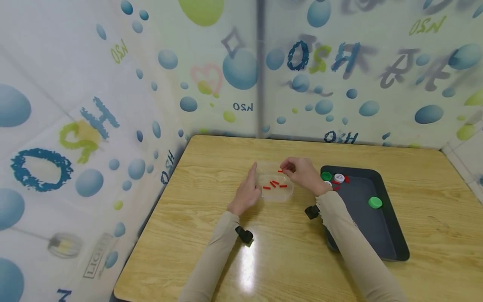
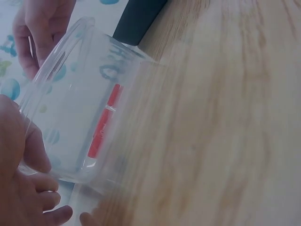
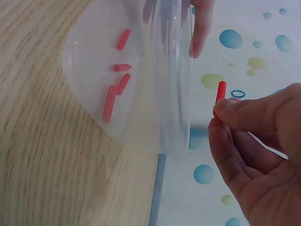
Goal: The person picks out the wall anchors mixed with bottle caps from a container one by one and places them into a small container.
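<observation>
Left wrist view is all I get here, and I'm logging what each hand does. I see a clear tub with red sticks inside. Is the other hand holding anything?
Observer: Yes. The right hand pinches one red stick between thumb and fingertips, just outside the rim of the clear tub.
Operator: How many sticks lie in the tub?
Observer: The right wrist view shows five red sticks on its bottom.
Operator: What is the dark edge behind the tub?
Observer: A dark tray on the wooden table, holding green bottle caps and a white one.
</observation>
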### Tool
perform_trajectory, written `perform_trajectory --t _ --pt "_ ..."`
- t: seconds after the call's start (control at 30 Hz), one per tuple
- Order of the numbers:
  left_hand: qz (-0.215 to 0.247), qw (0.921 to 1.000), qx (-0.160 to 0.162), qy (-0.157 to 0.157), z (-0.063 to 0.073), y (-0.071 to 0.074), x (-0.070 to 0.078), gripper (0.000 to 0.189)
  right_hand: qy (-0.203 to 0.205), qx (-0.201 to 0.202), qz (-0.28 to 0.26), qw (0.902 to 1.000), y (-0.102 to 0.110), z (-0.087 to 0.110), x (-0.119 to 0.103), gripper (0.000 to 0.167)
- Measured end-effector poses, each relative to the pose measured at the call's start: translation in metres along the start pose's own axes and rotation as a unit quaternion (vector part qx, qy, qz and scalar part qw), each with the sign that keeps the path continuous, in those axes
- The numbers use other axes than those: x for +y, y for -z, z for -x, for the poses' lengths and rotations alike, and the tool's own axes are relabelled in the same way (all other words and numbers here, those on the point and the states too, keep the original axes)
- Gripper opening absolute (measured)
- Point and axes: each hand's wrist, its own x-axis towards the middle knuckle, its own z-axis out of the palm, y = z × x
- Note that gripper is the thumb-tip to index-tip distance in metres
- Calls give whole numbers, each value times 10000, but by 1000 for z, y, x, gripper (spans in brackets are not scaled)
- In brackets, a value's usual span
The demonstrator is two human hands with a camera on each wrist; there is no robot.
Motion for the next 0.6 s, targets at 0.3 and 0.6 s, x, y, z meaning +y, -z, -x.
perform_trajectory --t 0.3,0.6 --pt "-72 10000 -4 52 -1 -1 0 78 256 -53 -92 9996 -10 -6 -3 10" --pt "-37 10000 5 -5 -1 0 1 77 125 -53 -186 9997 -8 -5 -3 10"
